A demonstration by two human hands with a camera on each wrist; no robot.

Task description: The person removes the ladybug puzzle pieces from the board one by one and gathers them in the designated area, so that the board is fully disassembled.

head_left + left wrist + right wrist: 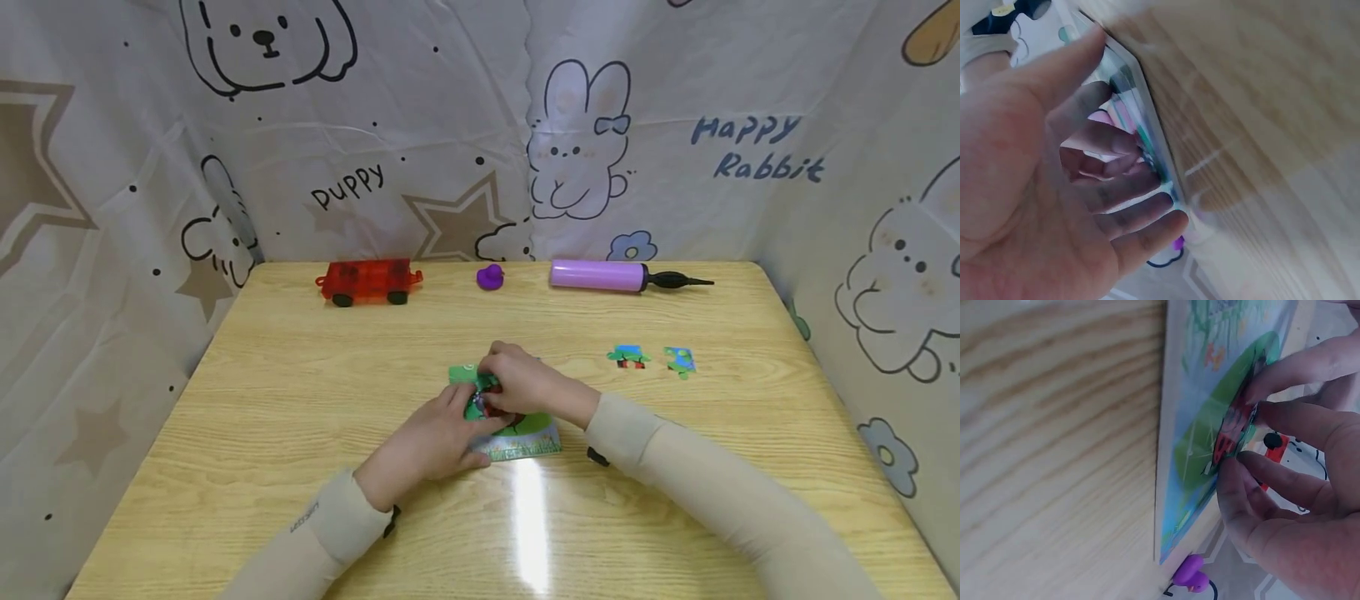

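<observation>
A small jigsaw puzzle board with a green, blue and red picture lies on the table in front of me. My left hand rests on its left part, fingers extended over the picture. From the right, my right hand reaches over the board with bent fingers. In the right wrist view its thumb and forefinger pinch a puzzle piece at the red part of the picture, beside the left fingertips; much of the piece is hidden. Two loose puzzle pieces, one green and red and one blue and green, lie right of the board.
Along the table's back edge stand a red translucent toy wagon, a small purple toy duck and a purple hand pump with a black nozzle. Printed curtains enclose the table at the back and sides.
</observation>
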